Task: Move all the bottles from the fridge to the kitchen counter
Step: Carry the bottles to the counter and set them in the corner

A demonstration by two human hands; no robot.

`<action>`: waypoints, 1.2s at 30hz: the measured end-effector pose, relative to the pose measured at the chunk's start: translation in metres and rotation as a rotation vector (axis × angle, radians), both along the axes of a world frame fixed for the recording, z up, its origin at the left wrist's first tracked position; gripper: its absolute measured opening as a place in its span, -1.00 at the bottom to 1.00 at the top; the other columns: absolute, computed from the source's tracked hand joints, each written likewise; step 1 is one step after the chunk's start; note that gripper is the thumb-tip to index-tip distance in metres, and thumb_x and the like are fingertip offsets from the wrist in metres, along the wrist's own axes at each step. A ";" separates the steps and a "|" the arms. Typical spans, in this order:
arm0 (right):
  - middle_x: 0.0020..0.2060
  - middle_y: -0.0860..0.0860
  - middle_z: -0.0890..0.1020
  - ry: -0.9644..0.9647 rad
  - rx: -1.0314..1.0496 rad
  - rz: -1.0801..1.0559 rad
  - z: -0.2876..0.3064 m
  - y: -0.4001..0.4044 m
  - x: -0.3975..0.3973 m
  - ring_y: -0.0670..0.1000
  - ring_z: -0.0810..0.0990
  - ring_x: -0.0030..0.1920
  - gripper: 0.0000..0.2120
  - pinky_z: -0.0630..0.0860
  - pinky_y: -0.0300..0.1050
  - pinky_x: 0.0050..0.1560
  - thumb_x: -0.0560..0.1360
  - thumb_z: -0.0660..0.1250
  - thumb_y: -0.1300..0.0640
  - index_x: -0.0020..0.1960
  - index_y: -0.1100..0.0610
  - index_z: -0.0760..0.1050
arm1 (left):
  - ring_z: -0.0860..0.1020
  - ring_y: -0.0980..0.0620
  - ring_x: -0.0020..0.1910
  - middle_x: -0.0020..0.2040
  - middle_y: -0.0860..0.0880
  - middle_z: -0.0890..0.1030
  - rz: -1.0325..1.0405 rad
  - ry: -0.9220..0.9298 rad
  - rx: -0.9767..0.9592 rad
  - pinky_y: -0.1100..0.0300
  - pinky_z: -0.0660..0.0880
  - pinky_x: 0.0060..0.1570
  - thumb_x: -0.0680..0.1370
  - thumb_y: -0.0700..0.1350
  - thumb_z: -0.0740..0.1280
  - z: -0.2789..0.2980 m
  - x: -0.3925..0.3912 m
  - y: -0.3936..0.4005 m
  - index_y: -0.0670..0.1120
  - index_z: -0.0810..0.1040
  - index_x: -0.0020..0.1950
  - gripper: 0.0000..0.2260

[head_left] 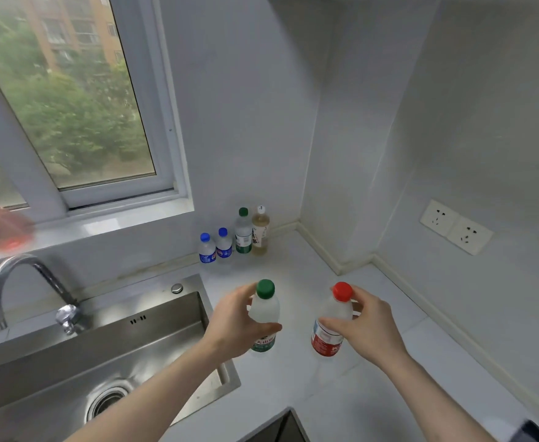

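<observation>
Your left hand (pixel 234 323) grips the green-capped bottle (pixel 264 314), your right hand (pixel 365 327) the red-capped bottle (pixel 332 327) — fingers hide both labels partly, and contact with the counter (pixel 373 378) is unclear.

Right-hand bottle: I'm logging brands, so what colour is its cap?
Red, on the right-hand bottle; the head view shows it clearly.

Four bottles (pixel 233 237) behind on counter (pixel 373 362), sink (pixel 70 362) left
</observation>
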State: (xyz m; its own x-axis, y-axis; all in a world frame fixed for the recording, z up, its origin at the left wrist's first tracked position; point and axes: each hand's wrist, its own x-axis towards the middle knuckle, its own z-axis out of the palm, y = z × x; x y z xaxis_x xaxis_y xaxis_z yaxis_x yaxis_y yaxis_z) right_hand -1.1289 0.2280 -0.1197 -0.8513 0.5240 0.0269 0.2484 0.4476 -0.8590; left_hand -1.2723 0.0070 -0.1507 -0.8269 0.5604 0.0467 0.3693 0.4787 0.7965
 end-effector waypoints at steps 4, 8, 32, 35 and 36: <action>-0.16 -0.28 0.70 -0.028 0.002 -0.099 -0.017 0.011 -0.052 -0.28 0.65 -0.11 -0.57 0.59 -0.33 -0.16 0.26 0.67 0.11 -0.06 -0.27 0.57 | 0.61 0.13 0.08 0.09 0.23 0.63 -0.040 -0.033 -0.063 -0.03 0.65 0.04 0.12 0.33 0.52 -0.020 -0.058 0.022 0.25 0.49 0.29 -0.26; -0.14 -0.19 0.71 -0.073 0.005 -0.170 -0.032 0.026 -0.093 -0.23 0.68 -0.14 -0.60 0.64 -0.20 -0.16 0.24 0.66 0.10 -0.06 -0.23 0.60 | 0.60 0.09 0.13 0.17 0.14 0.63 -0.075 -0.062 -0.133 -0.03 0.63 0.08 0.17 0.26 0.59 -0.039 -0.100 0.048 0.20 0.48 0.35 -0.23; -0.19 -0.13 0.70 -0.221 0.077 -0.181 -0.103 0.161 -0.284 -0.03 0.69 -0.13 -0.63 0.66 0.01 -0.12 0.20 0.63 0.02 -0.04 -0.06 0.60 | 0.58 -0.11 0.20 0.19 -0.05 0.63 0.065 -0.109 -0.262 0.03 0.53 0.17 0.41 0.03 0.57 -0.097 -0.267 0.235 -0.04 0.45 0.38 -0.40; -0.17 -0.13 0.70 -0.226 0.089 -0.180 -0.110 0.172 -0.295 -0.01 0.69 -0.11 -0.62 0.65 -0.01 -0.11 0.22 0.64 0.02 -0.02 -0.07 0.61 | 0.55 -0.11 0.27 0.26 -0.05 0.61 0.107 -0.136 -0.242 0.04 0.50 0.25 0.45 0.00 0.54 -0.106 -0.277 0.253 -0.04 0.42 0.44 -0.40; -0.15 -0.13 0.70 -0.225 0.090 -0.180 -0.112 0.175 -0.298 -0.01 0.68 -0.10 -0.61 0.65 -0.01 -0.09 0.22 0.64 0.02 0.00 -0.07 0.61 | 0.53 -0.11 0.32 0.31 -0.05 0.59 0.127 -0.149 -0.231 0.05 0.48 0.29 0.47 -0.01 0.53 -0.107 -0.280 0.258 -0.05 0.40 0.48 -0.38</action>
State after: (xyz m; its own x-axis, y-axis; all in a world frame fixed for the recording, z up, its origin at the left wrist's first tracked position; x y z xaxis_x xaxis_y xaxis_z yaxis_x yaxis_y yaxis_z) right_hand -1.4270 0.4028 -0.2319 -0.7346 0.6712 -0.0990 0.5106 0.4509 -0.7322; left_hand -1.5523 0.2651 -0.2580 -0.8793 0.4335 -0.1970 0.1824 0.6887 0.7017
